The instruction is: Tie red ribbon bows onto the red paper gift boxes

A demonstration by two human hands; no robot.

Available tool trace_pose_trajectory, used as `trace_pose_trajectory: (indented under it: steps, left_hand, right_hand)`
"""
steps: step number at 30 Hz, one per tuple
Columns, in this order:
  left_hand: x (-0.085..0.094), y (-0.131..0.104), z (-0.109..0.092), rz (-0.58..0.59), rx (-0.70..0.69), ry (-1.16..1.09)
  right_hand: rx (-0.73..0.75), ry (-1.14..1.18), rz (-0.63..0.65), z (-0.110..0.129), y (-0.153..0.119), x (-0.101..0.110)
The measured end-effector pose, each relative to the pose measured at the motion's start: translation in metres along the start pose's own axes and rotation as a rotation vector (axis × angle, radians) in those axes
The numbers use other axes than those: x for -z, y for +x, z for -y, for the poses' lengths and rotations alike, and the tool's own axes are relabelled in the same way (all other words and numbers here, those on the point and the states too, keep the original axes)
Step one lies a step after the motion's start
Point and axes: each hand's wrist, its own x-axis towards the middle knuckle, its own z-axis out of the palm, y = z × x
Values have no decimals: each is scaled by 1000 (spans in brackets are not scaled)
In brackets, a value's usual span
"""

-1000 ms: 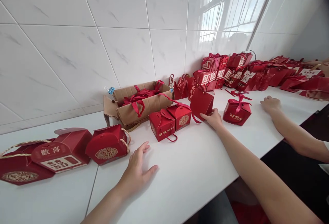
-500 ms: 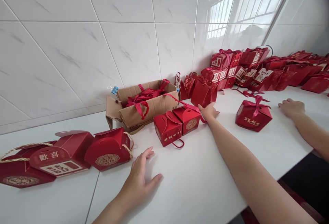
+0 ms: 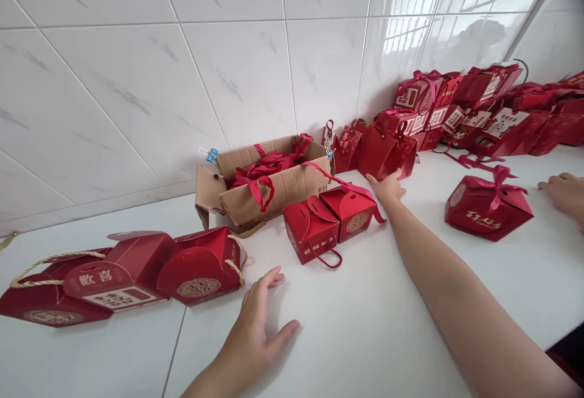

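My left hand hovers over or rests lightly on the white table, thumb and fingers apart, with nothing in it. Closest to it are a red gift box with a rope handle on its left and a red box with a cord loop beyond it. My right hand reaches forward to a plain red peaked gift box and a smaller patterned one. Its thumb and fingers are spread at their bottom edges; part of the fingertips is hidden. A second red flap-top box stands left of my right forearm.
A cardboard carton full of red ribbons stands near the tiled wall. Stacked red gift boxes fill the back right. A ribbon-tied box sits right of my forearm, with another person's hand beyond. More boxes line the left.
The view has shifted, so most things sit farther right or larger in it. More of the small patterned box shows beside my right hand. My left hand keeps its spread pose.
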Motion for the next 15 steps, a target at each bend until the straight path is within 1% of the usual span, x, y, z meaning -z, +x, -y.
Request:
trace_pose_trajectory:
  steps: [3,8,13,15]
  left_hand:
    - [-2,-2,-3,-58,30,-34]
    - [-3,-4,-3,-88,51,-76]
    - [1,-3,-1,-116,52,-87]
    - [5,-2,1,-74,24,-44]
  right_hand:
    - [57,175,10,-8,2,2]
    - [124,426,55,-13,3,0]
    - [134,525,59,-16,4,1]
    - [117,532,56,-20,3,5]
